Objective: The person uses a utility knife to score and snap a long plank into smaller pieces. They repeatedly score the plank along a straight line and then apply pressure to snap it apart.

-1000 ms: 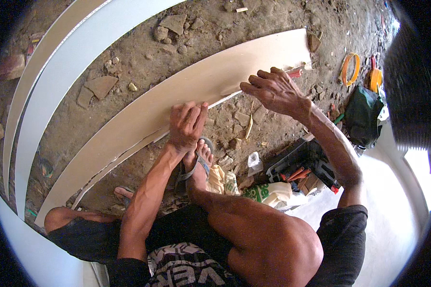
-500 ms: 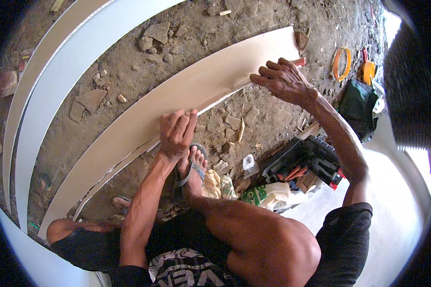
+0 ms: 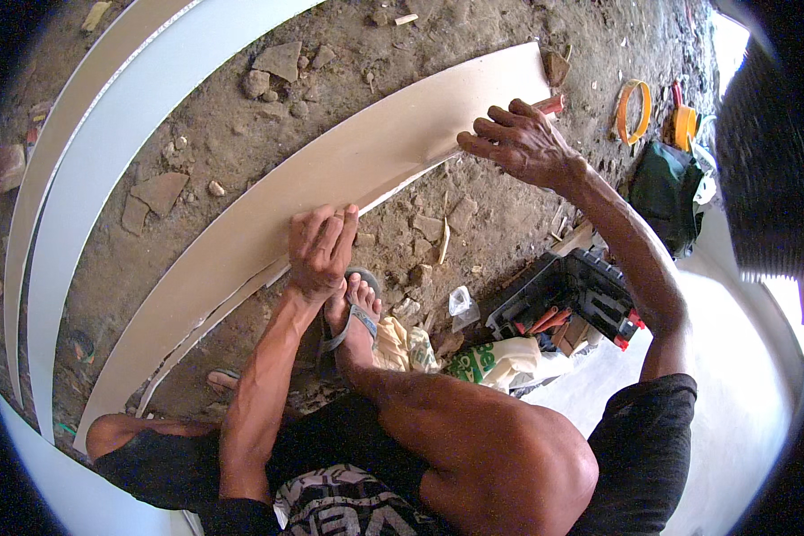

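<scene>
A long strip of tan-faced plasterboard point(image 3: 241, 210) lies on the dirt in front of me, curved by the lens. A narrow offcut point(image 3: 174, 366) with a ragged pale edge runs along its near side at the left. My left hand point(image 3: 322, 246) bends its fingers over the board's near edge, just beyond my sandalled foot. Toward the board's far right end, my right hand point(image 3: 523, 147) curls at the near edge. Out of its far side sticks the end of a red-handled tool point(image 3: 552, 104); the rest of it is hidden under the hand.
Pale panels point(image 3: 107, 134) curve along the left. Near my right forearm sits an open black toolbox point(image 3: 531, 290) with orange-red tools, beside a crumpled sack point(image 3: 496, 359). Orange tape rings point(image 3: 632, 112) and a dark green bag point(image 3: 665, 192) lie at the right. Broken stones point(image 3: 277, 62) litter the dirt.
The view has shifted slightly, so the board and both hands sit a little farther left and up. Both hands keep about the same places on the board.
</scene>
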### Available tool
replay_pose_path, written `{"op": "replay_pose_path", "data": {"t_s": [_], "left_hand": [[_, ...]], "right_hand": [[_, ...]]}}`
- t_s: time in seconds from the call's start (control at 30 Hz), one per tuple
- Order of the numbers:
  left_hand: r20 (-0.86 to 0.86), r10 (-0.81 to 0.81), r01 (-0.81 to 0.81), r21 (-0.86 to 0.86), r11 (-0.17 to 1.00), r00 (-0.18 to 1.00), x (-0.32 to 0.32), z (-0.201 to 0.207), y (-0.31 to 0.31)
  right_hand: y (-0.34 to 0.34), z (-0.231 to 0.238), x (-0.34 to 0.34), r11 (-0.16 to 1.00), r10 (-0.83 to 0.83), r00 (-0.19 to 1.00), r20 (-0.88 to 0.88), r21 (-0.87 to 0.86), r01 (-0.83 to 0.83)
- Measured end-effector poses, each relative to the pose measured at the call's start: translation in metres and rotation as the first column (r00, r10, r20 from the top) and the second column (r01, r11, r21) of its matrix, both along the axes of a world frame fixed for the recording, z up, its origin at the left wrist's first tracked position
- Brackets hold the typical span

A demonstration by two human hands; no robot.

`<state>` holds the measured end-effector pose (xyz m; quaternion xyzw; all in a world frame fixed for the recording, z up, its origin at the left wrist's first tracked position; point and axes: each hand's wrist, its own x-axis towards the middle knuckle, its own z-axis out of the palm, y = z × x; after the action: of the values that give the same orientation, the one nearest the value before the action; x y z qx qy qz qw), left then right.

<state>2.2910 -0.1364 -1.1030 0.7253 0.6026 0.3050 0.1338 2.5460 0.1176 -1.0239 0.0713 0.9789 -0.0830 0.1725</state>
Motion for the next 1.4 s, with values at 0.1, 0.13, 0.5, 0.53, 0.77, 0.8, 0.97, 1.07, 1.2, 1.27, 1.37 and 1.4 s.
{"op": "replay_pose_path", "data": {"t_s": [0.1,0.13,0.5,0.53,0.77,0.8,0.97,1.07,1.2,1.27,1.37,1.4], "left_hand": [[-0.001,0.01,-0.01,0.0,1.0,1.0,-0.001,0.0,-0.001],[-0.005,0.005,-0.005,0.006,1.0,1.0,-0.001,0.001,0.001],[0.005,0.014,-0.014,0.041,0.999,1.0,0.001,0.001,0.003],[-0.002,0.018,-0.017,0.04,0.999,1.0,0.001,0.0,0.002],[-0.025,0.013,-0.012,0.028,1.0,1.0,0.002,0.001,0.002],[-0.012,0.013,-0.013,0.026,1.0,1.0,0.001,0.0,0.001],[-0.009,0.014,-0.014,0.006,1.0,1.0,0.0,0.004,0.001],[-0.015,0.011,-0.011,0.001,1.0,1.0,0.001,0.005,0.003],[-0.007,0.013,-0.013,0.016,1.0,1.0,0.001,0.003,0.002],[-0.004,0.02,-0.02,0.019,1.0,1.0,0.003,0.003,0.003],[-0.018,0.014,-0.014,0.013,1.0,1.0,0.003,0.003,0.002],[-0.027,0.011,-0.01,0.01,1.0,1.0,0.003,0.003,0.002]], "right_hand": [[0.004,-0.001,0.005,1.0,-0.007,1.0,0.015,-0.003,0.007],[0.007,-0.001,0.01,1.0,-0.014,1.0,0.024,0.001,0.014],[0.033,0.0,0.049,0.997,-0.073,0.997,0.013,0.042,0.073],[0.034,0.0,0.048,0.997,-0.072,0.997,0.014,0.028,0.071],[0.053,0.007,0.068,0.992,-0.118,0.99,0.074,0.055,0.114],[0.052,0.005,0.069,0.992,-0.117,0.99,0.077,0.055,0.113],[0.058,0.009,0.077,0.992,-0.115,0.991,0.065,0.059,0.111],[0.071,0.012,0.096,0.991,-0.109,0.994,0.027,0.082,0.107],[0.098,0.027,0.13,0.959,-0.178,0.96,0.216,0.257,0.12],[0.118,0.04,0.145,0.945,-0.183,0.946,0.267,0.313,0.095],[0.126,0.057,0.153,0.915,-0.275,0.921,0.276,0.37,0.163],[0.118,0.06,0.155,0.916,-0.285,0.928,0.24,0.355,0.189]]}}
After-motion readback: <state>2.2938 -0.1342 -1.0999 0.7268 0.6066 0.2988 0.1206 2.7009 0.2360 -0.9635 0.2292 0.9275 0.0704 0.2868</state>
